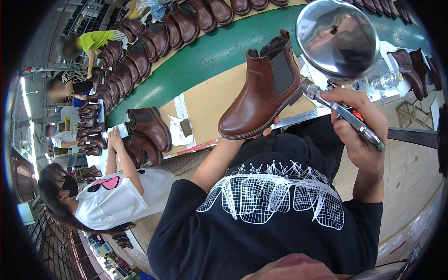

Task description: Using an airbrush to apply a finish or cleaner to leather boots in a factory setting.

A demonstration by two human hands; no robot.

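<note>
1. Green conveyor belt (219, 51) runs diagonally from the upper right down to the left, with a tan cardboard sheet (210, 100) lying along its near edge.
2. Rows of brown boots (154, 37) line the belt's far edge, crowding that side; the green strip between them and the cardboard lies bare.
3. Held above the cardboard's near edge, a brown ankle boot (261, 93) with a dark elastic side panel tilts toe-down toward the left.
4. The left hand (266, 133) is under the boot's sole, fingertips curled up at the heel end, gripping it from below.
5. The right hand (357, 126) is closed around a metal spray gun (343, 114), whose round shiny cup (337, 39) rises beside the boot's heel; the nozzle sits just beside the heel.
6. Two more boots (147, 133) rest at the cardboard's left end, near a co-worker's raised hand (114, 137).
7. To the right, tiled floor (410, 168) lies beyond the table's edge.
</note>
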